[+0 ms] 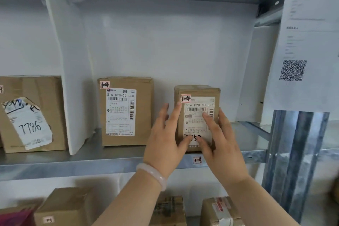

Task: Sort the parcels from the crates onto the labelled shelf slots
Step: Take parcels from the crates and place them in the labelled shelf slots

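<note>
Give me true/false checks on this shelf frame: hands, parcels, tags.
1. The left hand and right hand both touch the small parcel. True.
2. Its red-edged sticker reads 1-4. True.
3. The shelf-edge tag below it reads 2-3. False: it reads 1-4.
4. The 7786 parcel shares that slot. False: a white divider stands between them.
5. The left wrist is bare. False: it wears a pale bracelet.

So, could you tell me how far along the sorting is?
Done: the 030 parcel, tagged 1-4, stands in the slot with the 1-4 shelf label. In hand: left hand and right hand rest on the 056 parcel, also tagged 1-4, beside it. Left: no crates in view; cannot tell.
</note>
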A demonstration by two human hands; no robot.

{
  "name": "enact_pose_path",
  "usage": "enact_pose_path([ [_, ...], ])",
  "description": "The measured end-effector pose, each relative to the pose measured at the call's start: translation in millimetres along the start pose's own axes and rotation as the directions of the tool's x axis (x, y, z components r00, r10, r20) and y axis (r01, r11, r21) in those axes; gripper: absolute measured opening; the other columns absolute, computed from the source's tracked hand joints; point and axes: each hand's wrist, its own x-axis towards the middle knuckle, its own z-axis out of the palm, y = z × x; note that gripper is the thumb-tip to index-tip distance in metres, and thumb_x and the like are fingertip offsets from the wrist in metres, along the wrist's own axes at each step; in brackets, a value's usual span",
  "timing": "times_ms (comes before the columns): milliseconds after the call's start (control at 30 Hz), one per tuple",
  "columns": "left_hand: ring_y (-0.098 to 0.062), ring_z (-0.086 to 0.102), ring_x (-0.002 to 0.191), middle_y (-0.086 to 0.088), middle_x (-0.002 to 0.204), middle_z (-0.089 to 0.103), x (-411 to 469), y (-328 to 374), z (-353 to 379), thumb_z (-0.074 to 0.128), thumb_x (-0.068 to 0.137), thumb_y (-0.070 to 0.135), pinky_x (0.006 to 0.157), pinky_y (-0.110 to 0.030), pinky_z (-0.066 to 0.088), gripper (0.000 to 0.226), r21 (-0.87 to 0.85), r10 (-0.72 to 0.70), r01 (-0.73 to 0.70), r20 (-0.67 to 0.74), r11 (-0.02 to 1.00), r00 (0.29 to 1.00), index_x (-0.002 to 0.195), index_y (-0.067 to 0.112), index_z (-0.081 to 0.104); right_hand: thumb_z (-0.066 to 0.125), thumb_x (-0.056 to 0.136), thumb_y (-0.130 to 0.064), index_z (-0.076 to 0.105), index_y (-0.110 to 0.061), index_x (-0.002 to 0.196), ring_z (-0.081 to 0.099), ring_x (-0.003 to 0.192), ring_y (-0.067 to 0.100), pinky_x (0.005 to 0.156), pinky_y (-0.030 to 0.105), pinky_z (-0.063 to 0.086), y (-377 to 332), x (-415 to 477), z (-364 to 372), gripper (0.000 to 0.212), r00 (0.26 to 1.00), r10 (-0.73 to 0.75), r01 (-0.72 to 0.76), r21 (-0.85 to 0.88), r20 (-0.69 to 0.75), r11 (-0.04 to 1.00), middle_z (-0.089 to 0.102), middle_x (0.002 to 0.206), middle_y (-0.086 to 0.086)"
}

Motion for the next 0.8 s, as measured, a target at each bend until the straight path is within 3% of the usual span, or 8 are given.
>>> enact_pose_path([
  [133,-0.016,0.038,0.135,-0.001,0.151,0.036,6.5,0.5,11.5,0.073,0.086,0.02,0.108,-0.036,0.043,0.091,-0.009,0.021,-0.021,0.015,1.0,1.0,0.151,0.041,0.013,0.06,0.089,-0.027,0.028,-0.052,0.143,0.032,0.137,0.01,0.092,0.037,0.053,7.3,7.1,2.2,0.068,0.998,0.025,-0.028,0.045,0.057,0.999,0.016,0.159,-0.008],
  [333,-0.02,0.041,0.132,-0.003,0.156,0.03,15.0,-4.3,24.4,0.069,0.089,0.013,0.103,-0.033,0.046,0.092,0.043,-0.028,0.026,0.04,0.999,0.999,0.153,0.041,0.009,0.062,0.09,-0.013,0.024,-0.053,0.145,0.031,0.138,0.006,0.091,0.032,0.053,19.3,20.7,8.4,0.077,0.982,0.063,-0.068,0.021,0.179,0.997,0.006,0.16,-0.017],
  [500,-0.022,0.037,0.139,0.0,0.163,0.019,18.9,-8.1,31.4,0.065,0.091,0.012,0.107,-0.038,0.043,0.091,0.074,-0.098,0.092,0.075,0.993,0.992,0.156,0.039,0.007,0.062,0.089,-0.01,0.012,-0.058,0.143,0.028,0.138,0.003,0.095,0.021,0.045,24.1,23.7,12.4,0.088,0.968,0.068,-0.07,0.001,0.242,0.998,-0.003,0.16,-0.017],
  [567,-0.022,0.037,0.139,0.0,0.163,0.018,18.8,-8.5,32.5,0.065,0.09,0.011,0.107,-0.036,0.043,0.093,0.087,-0.109,0.102,0.083,0.991,0.991,0.156,0.039,0.006,0.061,0.089,-0.008,0.014,-0.055,0.145,0.025,0.141,0.005,0.1,0.024,0.044,25.3,24.7,12.5,0.087,0.96,0.074,-0.082,0.02,0.268,0.996,-0.003,0.161,-0.014],
  [700,-0.025,0.035,0.139,-0.007,0.159,0.026,17.2,-6.9,29.2,0.067,0.089,0.01,0.112,-0.031,0.034,0.093,0.082,-0.119,0.112,0.087,0.99,0.989,0.156,0.035,0.009,0.061,0.091,-0.012,0.014,-0.05,0.147,0.024,0.142,0.01,0.102,0.02,0.035,23.5,25.1,8.6,0.083,0.953,0.087,-0.089,-0.004,0.291,0.996,0.0,0.162,-0.008],
  [800,-0.025,0.031,0.141,-0.014,0.155,0.034,7.6,-1.8,19.1,0.072,0.088,0.015,0.114,-0.025,0.022,0.089,0.103,-0.052,0.05,0.02,0.993,0.998,0.156,0.028,0.017,0.063,0.092,-0.018,0.016,-0.048,0.148,0.019,0.141,0.007,0.1,0.013,0.024,20.3,13.9,1.1,0.079,0.975,0.081,-0.088,0.02,0.209,0.996,0.008,0.161,-0.006],
])
